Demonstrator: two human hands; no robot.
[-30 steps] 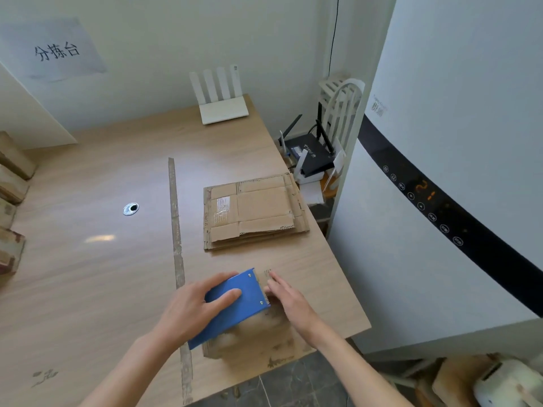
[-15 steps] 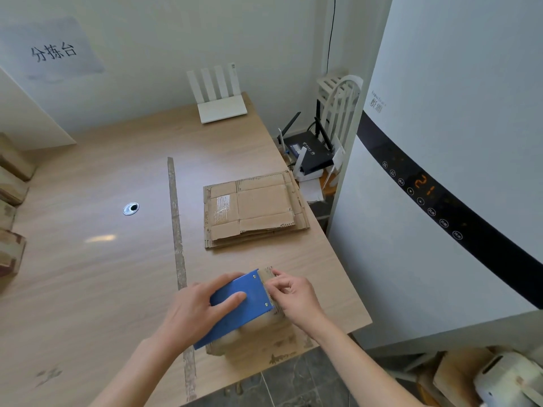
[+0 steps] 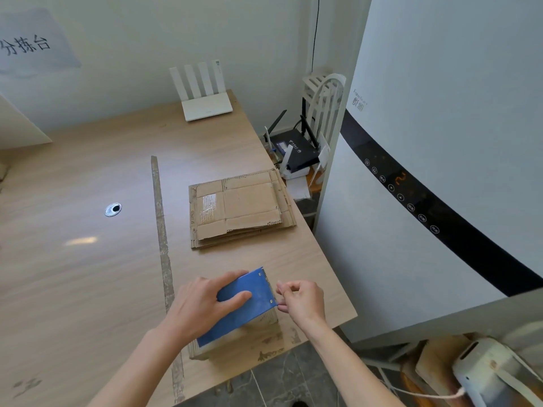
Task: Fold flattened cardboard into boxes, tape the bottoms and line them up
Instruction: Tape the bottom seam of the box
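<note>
Pale wood-grain table point(image 3: 73, 274) fills the left and centre of the frame, with a strip of worn tape point(image 3: 161, 245) running down it and a small round metal grommet point(image 3: 112, 209) at centre left. At lower centre, a folded brown cardboard box point(image 3: 235, 340) sits near the table's front edge, with a blue flat-bodied tape dispenser point(image 3: 244, 306) lying on top of it, serrated edge toward the right. The person's left hand point(image 3: 202, 304) grips the dispenser from the left, fingers wrapped over its blue face. The right hand point(image 3: 302, 298) is curled just beside the serrated edge, thumb and forefinger pinched together; what they pinch is too small to make out. Above the box, at centre, a stack of flattened brown cardboard sheets point(image 3: 241, 207) lies near the table's right edge, well apart from the hands. A white router with four antennas point(image 3: 202, 98) stands at the table's far end, a paper sign point(image 3: 32, 45) hangs at upper left, and a tall white appliance with a dark control band point(image 3: 440, 171) occupies the right side.
</note>
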